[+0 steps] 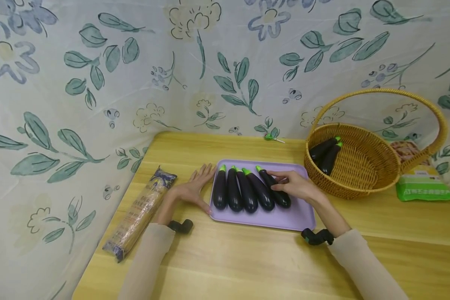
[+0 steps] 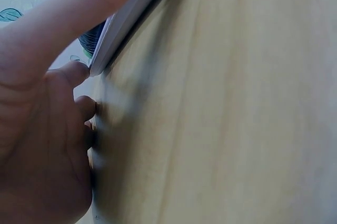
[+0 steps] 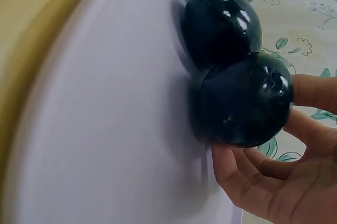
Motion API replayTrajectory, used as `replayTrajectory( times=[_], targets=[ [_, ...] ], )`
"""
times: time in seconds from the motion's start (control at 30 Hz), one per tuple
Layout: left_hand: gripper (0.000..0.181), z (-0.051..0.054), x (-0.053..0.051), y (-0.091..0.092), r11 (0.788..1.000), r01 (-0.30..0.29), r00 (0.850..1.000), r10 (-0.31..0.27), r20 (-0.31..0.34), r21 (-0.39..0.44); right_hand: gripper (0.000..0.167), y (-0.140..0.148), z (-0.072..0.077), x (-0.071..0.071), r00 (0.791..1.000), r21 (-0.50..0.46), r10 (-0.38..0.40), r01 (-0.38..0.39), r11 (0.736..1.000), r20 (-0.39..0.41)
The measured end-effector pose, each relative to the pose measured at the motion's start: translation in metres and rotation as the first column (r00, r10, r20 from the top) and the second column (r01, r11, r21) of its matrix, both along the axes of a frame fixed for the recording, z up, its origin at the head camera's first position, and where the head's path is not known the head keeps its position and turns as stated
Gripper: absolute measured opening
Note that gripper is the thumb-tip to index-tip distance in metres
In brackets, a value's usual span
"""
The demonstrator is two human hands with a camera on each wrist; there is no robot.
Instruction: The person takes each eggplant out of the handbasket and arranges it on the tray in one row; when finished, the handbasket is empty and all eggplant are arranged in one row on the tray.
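Several dark purple eggplants (image 1: 241, 193) with green stem ends lie side by side on a lilac tray (image 1: 301, 216) in the head view. My right hand (image 1: 294, 185) grips the rightmost eggplant (image 1: 282, 200) from its right side. In the right wrist view, the thumb and fingers of that hand (image 3: 284, 182) are around the eggplant's (image 3: 245, 103) sides as it lies against its neighbour. My left hand (image 1: 190, 189) is spread at the tray's left edge, thumb at the near corner and fingers toward the far one. The left wrist view shows its palm (image 2: 47, 150) beside the tray rim (image 2: 118, 29).
A wicker basket (image 1: 354, 185) with a tall handle stands at the right, two eggplants (image 1: 330, 156) inside. Behind it lies a green-and-yellow food packet (image 1: 425, 187). A long clear packet of noodles (image 1: 140, 214) lies at the left. A green lollipop (image 1: 270, 137) is at the table's back edge.
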State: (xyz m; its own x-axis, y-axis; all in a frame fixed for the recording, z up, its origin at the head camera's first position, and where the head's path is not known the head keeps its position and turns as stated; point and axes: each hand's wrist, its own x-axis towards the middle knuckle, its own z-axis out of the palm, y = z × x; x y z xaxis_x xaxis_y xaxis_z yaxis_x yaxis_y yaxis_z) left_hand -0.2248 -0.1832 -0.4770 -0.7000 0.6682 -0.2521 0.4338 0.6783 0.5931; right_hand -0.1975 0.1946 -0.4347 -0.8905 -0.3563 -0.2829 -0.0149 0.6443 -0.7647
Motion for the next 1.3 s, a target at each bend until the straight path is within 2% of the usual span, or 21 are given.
replayTrajectory(
  times=[0.27,0.77,1.13,1.3],
  targets=[
    [0.154,-0.001,0.001,0.001,1.000,0.001,1.000,-0.001,-0.004,-0.001,0.056,0.002,-0.008,0.004,1.000,0.010,0.006,-0.006,1.000,0.000],
    [0.155,-0.001,0.005,-0.003,1.000,-0.009,1.000,0.009,0.011,-0.004,0.057,0.001,-0.010,0.008,1.000,-0.017,0.018,-0.018,1.000,-0.014],
    [0.154,-0.001,0.001,-0.002,1.000,-0.002,1.000,0.002,0.008,0.005,0.054,0.005,-0.012,0.007,1.000,-0.067,0.007,-0.007,0.998,-0.003],
    [0.153,0.000,0.000,-0.001,1.000,-0.003,1.000,0.003,0.013,0.012,0.054,0.006,-0.012,0.008,1.000,-0.121,-0.011,0.011,0.993,0.005]
  ],
)
